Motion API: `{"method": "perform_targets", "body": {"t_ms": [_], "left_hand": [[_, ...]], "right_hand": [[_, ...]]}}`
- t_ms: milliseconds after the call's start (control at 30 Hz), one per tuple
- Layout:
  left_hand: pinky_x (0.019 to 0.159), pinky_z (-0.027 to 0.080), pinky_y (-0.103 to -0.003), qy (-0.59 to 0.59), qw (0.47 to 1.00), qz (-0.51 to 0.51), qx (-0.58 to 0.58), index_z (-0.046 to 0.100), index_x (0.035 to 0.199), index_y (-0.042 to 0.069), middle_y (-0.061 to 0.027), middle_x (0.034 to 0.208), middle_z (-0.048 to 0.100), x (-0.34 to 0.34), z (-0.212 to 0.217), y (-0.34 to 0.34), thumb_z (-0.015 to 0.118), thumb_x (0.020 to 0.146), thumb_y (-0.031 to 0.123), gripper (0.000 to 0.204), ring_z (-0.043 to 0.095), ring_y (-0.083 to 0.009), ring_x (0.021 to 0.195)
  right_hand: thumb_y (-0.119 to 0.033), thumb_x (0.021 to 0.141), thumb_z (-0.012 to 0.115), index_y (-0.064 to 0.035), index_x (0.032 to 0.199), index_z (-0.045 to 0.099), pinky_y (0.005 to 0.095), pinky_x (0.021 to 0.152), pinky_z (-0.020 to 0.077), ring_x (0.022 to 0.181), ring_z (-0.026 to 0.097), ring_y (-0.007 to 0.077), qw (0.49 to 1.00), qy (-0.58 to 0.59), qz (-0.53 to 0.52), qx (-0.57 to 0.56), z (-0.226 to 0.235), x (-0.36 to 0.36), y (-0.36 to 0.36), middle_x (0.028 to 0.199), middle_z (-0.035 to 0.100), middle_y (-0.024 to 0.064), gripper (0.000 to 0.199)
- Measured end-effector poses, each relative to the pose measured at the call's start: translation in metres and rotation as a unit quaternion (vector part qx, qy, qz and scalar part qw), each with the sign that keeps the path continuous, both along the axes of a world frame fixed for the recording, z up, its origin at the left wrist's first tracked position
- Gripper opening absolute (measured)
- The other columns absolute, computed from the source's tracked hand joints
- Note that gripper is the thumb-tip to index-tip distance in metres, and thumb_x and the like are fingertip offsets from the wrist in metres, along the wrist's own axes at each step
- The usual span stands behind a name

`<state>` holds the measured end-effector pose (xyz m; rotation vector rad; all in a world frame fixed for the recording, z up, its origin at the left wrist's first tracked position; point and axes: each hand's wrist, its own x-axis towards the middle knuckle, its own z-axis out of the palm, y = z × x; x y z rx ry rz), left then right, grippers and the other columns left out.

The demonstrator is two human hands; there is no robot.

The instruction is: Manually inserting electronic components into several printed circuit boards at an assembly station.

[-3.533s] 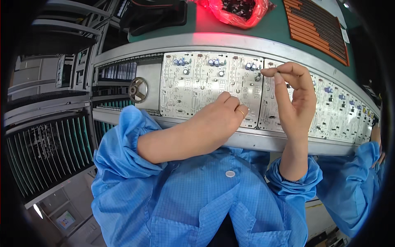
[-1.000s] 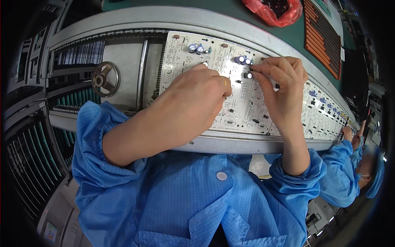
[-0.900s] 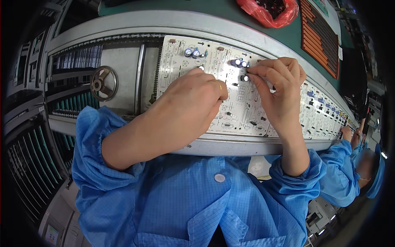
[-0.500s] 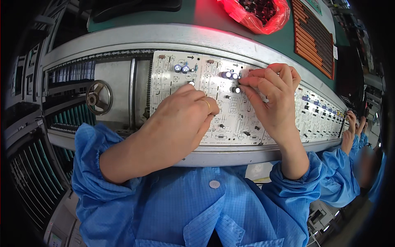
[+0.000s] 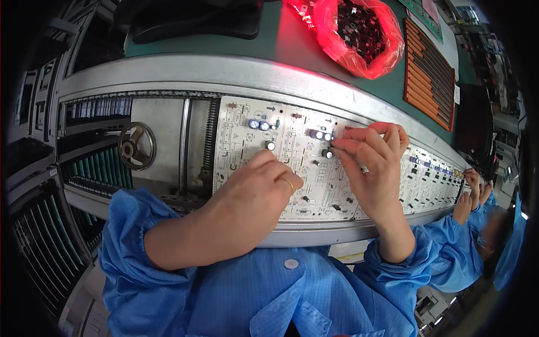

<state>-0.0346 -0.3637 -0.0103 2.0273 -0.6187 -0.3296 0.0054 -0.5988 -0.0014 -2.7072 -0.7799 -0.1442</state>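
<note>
A white circuit board (image 5: 236, 163) lies in a metal rail in front of me, with upright capacitors and small parts on it. My left hand (image 5: 247, 196) is over the board's left half, fingers curled down and closed; its fingertips and anything in them are hidden. Just beyond its knuckles stands a black capacitor (image 5: 270, 145). At the board's far right, my right hand (image 5: 376, 163) has thumb and forefinger pinched beside a pair of blue capacitors (image 5: 320, 135) and a black capacitor (image 5: 327, 153). What the pinch holds is too small to make out.
Beyond the rail (image 5: 185, 70), a red plastic bag (image 5: 393, 48) of small black parts and an orange slotted tray (image 5: 429, 73) lie on a green surface. A handwheel (image 5: 136, 146) is at left. More boards (image 5: 429, 174) run right, where another person in blue (image 5: 449, 247) works.
The view has shifted, so the board and rail sit lower in the picture. My left hand has drawn slightly nearer, uncovering more of the black capacitor. My right pinch stays at the same spot.
</note>
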Motion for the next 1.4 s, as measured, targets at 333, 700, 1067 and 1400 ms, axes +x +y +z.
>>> {"method": "perform_targets", "body": {"t_ms": [333,700,1067,1400], "left_hand": [[0.086,0.052,-0.039,0.013,1.000,-0.022,0.002,0.067,0.104,-0.007,-0.0179,0.100,0.065,0.002,0.001,0.001,0.067,0.082,-0.005,0.022,0.061,-0.0330,0.097],[0.083,0.052,-0.039,-0.001,1.000,-0.012,-0.022,0.069,0.101,-0.006,-0.0167,0.097,0.066,0.006,0.003,-0.008,0.068,0.081,-0.005,0.020,0.062,-0.0322,0.095],[0.075,0.053,-0.037,-0.003,1.000,0.005,-0.027,0.072,0.094,-0.001,-0.0131,0.091,0.068,0.007,0.008,-0.016,0.071,0.083,-0.002,0.010,0.063,-0.0286,0.083],[0.069,0.052,-0.029,0.134,0.986,0.101,-0.006,0.073,0.097,-0.002,-0.0097,0.084,0.072,0.011,0.020,-0.011,0.073,0.085,0.002,0.012,0.066,-0.0158,0.075]], "right_hand": [[-0.008,0.069,0.083,-0.0113,0.088,0.075,0.0447,0.096,0.0331,0.093,0.054,0.0258,1.000,-0.006,0.004,-0.027,0.000,0.002,-0.001,0.095,0.069,0.0008,0.021],[-0.006,0.069,0.081,-0.0123,0.091,0.074,0.0467,0.096,0.0337,0.093,0.055,0.0259,0.999,-0.023,0.039,-0.026,-0.001,0.001,-0.004,0.096,0.068,-0.0001,0.025],[-0.010,0.086,0.073,-0.0138,0.101,0.072,0.0403,0.088,0.0411,0.097,0.059,0.0255,0.953,-0.208,-0.201,-0.085,0.006,0.101,-0.160,0.095,0.070,0.0013,0.016],[-0.024,0.090,0.068,-0.0217,0.102,0.074,0.0459,0.087,0.0455,0.107,0.059,0.0277,0.934,-0.258,-0.123,-0.215,-0.015,0.153,-0.201,0.107,0.068,-0.0039,0.013]]}}
